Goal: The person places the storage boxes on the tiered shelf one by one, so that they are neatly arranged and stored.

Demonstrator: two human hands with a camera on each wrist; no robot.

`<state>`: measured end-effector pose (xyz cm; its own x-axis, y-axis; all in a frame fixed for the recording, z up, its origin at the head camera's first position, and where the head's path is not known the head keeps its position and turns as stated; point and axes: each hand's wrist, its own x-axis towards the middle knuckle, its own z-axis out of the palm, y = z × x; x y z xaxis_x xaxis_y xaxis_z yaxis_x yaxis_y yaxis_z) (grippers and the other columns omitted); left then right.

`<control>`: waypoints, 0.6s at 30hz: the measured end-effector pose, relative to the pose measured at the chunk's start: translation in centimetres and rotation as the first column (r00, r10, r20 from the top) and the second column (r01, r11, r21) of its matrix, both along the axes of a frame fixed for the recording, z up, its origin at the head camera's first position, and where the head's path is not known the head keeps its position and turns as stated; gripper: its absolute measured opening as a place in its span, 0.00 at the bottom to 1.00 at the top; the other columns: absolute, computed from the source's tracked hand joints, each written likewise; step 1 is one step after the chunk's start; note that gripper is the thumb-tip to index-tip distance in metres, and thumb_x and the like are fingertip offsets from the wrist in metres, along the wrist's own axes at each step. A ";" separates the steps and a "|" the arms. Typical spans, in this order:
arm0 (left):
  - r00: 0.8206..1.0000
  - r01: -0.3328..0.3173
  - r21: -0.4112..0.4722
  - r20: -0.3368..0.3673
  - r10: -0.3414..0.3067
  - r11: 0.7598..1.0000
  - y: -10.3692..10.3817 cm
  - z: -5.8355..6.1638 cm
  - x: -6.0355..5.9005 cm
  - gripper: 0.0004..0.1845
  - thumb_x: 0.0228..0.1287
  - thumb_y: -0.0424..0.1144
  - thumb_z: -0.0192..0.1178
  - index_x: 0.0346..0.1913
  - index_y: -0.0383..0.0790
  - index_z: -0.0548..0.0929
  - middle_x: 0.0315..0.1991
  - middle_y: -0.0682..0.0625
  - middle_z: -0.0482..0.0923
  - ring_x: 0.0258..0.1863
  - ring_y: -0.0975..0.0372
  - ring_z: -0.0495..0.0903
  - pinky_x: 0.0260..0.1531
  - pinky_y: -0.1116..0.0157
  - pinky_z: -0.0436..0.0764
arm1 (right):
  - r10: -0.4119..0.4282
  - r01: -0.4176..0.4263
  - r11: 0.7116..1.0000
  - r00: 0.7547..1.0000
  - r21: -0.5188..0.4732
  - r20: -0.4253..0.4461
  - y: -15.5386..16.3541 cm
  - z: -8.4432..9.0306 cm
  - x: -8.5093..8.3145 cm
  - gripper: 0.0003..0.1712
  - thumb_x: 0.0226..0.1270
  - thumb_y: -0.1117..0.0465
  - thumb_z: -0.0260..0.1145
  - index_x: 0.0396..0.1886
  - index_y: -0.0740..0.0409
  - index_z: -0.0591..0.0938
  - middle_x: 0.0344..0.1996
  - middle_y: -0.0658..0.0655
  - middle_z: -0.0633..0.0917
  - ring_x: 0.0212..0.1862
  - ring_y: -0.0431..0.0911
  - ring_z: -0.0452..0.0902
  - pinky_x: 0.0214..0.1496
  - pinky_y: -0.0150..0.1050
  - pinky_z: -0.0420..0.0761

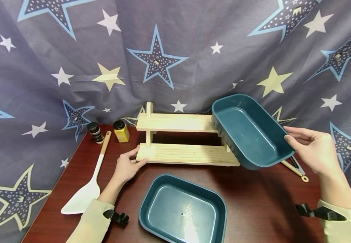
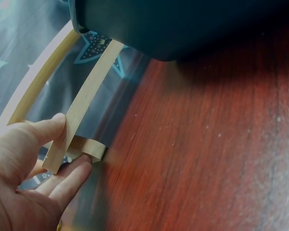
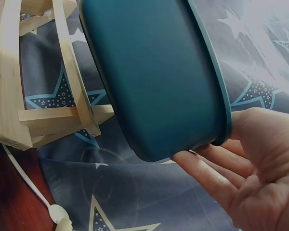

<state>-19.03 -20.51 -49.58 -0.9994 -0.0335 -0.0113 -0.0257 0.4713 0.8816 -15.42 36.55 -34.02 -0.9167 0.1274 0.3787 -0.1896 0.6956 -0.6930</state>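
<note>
A two-tier wooden rack (image 1: 175, 122) stands near the back of the table. My left hand (image 1: 126, 167) holds the left end of its lower board; in the left wrist view the thumb and fingers lie on either side of the board (image 2: 86, 101). My right hand (image 1: 316, 148) grips one end of a dark teal plastic bin (image 1: 242, 125), with the thumb at the rim. This bin is raised and tilted, its inside facing the head camera, and covers the rack's right end. The right wrist view shows its outer surface (image 3: 154, 72).
A second teal bin (image 1: 175, 202) sits on the red-brown table (image 1: 254, 209) in front of the rack. At left lie a white turner (image 1: 85, 195), a dark-lidded spice jar (image 1: 95, 132) and a yellow jar (image 1: 121, 131). Wood-handled tongs (image 1: 296, 168) lie partly hidden at right. A starry curtain (image 1: 193, 74) hangs behind.
</note>
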 end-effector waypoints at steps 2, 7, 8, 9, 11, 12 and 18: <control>1.000 -0.001 0.002 -0.001 0.001 1.000 0.0 -0.1 -0.1 0.43 0.65 0.46 0.78 0.79 0.42 0.70 0.74 0.33 0.73 0.56 0.46 0.89 0.38 0.77 0.82 | -0.003 0.003 1.000 1.000 -0.004 -0.001 0.0 0.0 -0.1 0.21 0.73 0.64 0.72 0.61 0.71 0.86 0.32 0.13 0.80 0.35 0.13 0.80 0.36 0.13 0.77; 1.000 0.007 0.015 -0.003 -0.007 1.000 0.1 0.0 -0.1 0.43 0.65 0.45 0.77 0.79 0.41 0.70 0.75 0.33 0.72 0.56 0.46 0.88 0.39 0.76 0.82 | 0.005 -0.005 1.000 1.000 -0.006 -0.003 0.0 0.2 -0.4 0.21 0.73 0.63 0.72 0.61 0.70 0.86 0.32 0.13 0.81 0.35 0.13 0.80 0.36 0.13 0.77; 1.000 0.009 0.016 -0.004 -0.009 1.000 0.1 0.0 -0.1 0.43 0.65 0.45 0.77 0.79 0.41 0.70 0.75 0.34 0.72 0.56 0.45 0.88 0.40 0.76 0.83 | 0.005 -0.005 1.000 1.000 -0.003 -0.006 -0.1 0.2 -0.5 0.21 0.73 0.63 0.72 0.61 0.70 0.86 0.32 0.12 0.80 0.35 0.13 0.80 0.36 0.13 0.77; 1.000 0.010 0.017 -0.004 -0.010 1.000 0.1 0.0 -0.1 0.43 0.65 0.45 0.77 0.79 0.41 0.70 0.76 0.34 0.72 0.57 0.45 0.88 0.40 0.76 0.83 | 0.010 -0.010 1.000 1.000 -0.003 -0.005 -0.2 0.2 -0.5 0.21 0.73 0.63 0.72 0.61 0.70 0.86 0.32 0.12 0.80 0.35 0.12 0.80 0.37 0.13 0.77; 1.000 0.011 0.018 -0.004 -0.011 1.000 0.0 0.0 -0.1 0.42 0.66 0.45 0.77 0.79 0.41 0.70 0.76 0.35 0.72 0.57 0.45 0.87 0.42 0.75 0.84 | 0.017 -0.017 1.000 1.000 -0.007 -0.003 -0.4 0.3 -0.8 0.21 0.73 0.63 0.72 0.60 0.70 0.86 0.32 0.13 0.81 0.36 0.13 0.80 0.37 0.13 0.78; 1.000 0.011 0.017 -0.004 -0.011 1.000 0.0 0.0 -0.1 0.42 0.66 0.45 0.77 0.79 0.41 0.71 0.76 0.35 0.72 0.58 0.45 0.87 0.42 0.75 0.84 | 0.022 -0.022 1.000 1.000 -0.009 -0.002 -0.6 0.3 -0.9 0.21 0.73 0.63 0.72 0.61 0.70 0.86 0.32 0.13 0.81 0.36 0.13 0.80 0.36 0.14 0.78; 1.000 0.014 0.022 -0.012 -0.014 1.000 0.0 0.0 -0.1 0.42 0.65 0.44 0.77 0.79 0.39 0.71 0.76 0.35 0.72 0.58 0.44 0.87 0.43 0.73 0.84 | 0.023 -0.023 1.000 1.000 -0.013 0.015 -1.6 0.7 -1.7 0.20 0.72 0.62 0.73 0.60 0.67 0.88 0.32 0.12 0.81 0.36 0.13 0.81 0.35 0.15 0.79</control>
